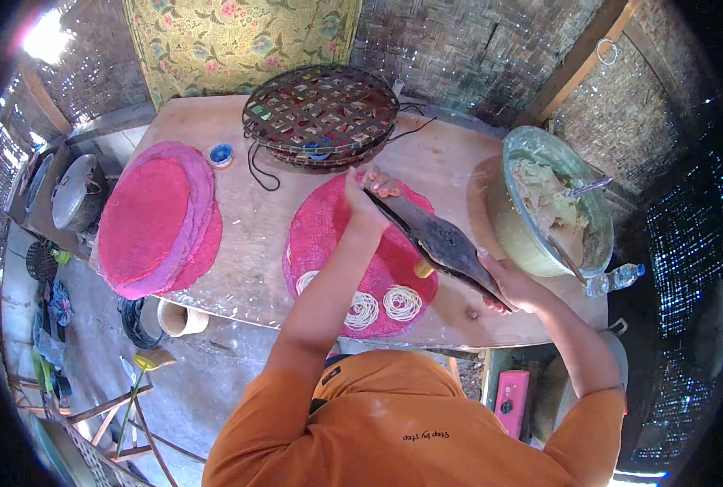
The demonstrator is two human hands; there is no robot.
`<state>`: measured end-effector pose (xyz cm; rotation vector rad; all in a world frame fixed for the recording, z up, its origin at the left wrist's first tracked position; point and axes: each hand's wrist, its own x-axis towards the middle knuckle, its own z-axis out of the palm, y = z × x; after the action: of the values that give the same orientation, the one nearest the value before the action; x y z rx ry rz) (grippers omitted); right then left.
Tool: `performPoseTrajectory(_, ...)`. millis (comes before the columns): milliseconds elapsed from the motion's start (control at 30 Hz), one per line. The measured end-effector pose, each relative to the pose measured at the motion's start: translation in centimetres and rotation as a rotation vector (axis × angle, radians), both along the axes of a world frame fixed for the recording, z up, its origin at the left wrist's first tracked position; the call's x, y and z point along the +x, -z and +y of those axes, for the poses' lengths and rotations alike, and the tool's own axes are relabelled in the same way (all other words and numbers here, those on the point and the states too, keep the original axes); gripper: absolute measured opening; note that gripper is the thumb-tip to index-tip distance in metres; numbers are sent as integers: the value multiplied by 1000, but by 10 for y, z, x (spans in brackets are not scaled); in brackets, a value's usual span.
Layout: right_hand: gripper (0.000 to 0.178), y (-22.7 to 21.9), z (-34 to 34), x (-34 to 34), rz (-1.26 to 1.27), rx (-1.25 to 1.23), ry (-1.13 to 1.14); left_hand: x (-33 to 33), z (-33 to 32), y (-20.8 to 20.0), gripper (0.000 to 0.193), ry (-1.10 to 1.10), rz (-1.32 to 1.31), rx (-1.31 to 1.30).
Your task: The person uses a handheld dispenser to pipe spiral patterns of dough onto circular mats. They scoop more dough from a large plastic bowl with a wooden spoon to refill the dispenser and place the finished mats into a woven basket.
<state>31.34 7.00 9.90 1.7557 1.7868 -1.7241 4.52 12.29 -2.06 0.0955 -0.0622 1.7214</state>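
Note:
Both my hands grip a dark two-plate hand press, tilted above a round pink mat. My left hand is closed round its upper left end, fingertips over the edge. The lower right end is in my right hand, whose fingers curl underneath. A short yellowish cylinder shows under the press. On the mat's near part lie coils of thin pale dough strands; my left forearm partly covers some of them.
Stacked pink and purple round mats lie at the table's left. A lidded woven basket stands at the back, beside a small blue-topped cup. At right, a large basin holds pale dough; a plastic bottle lies nearby.

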Motion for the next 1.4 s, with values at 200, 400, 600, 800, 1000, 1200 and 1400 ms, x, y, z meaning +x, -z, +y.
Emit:
performPoseTrajectory(200, 68, 3, 8, -13, -16, 115, -23, -14, 13, -9, 43, -29, 11, -25)
performPoseTrajectory(400, 68, -21, 7, 6, -28, 75, -47, 5, 2, -15, 45, 10, -81, -99)
performPoseTrajectory(600, 66, -18, 17, -6, -39, 181, -61, -4, 17, -20, 42, -43, -17, -67)
performPoseTrajectory(800, 63, -9, 6, -2, -14, 147, -82, -5, -9, -23, 38, -89, 32, -166)
performPoseTrajectory(1000, 64, 5, 13, 20, -135, 305, -43, 23, 17, 8, 39, 1, -36, -134)
performPoseTrajectory(1200, 63, 44, 31, 40, -40, 401, 49, 29, 45, 8, 47, 72, 38, -75)
performPoseTrajectory(1400, 62, 17, 19, 53, 85, 224, 149, 33, 17, 5, 55, 192, 770, -288)
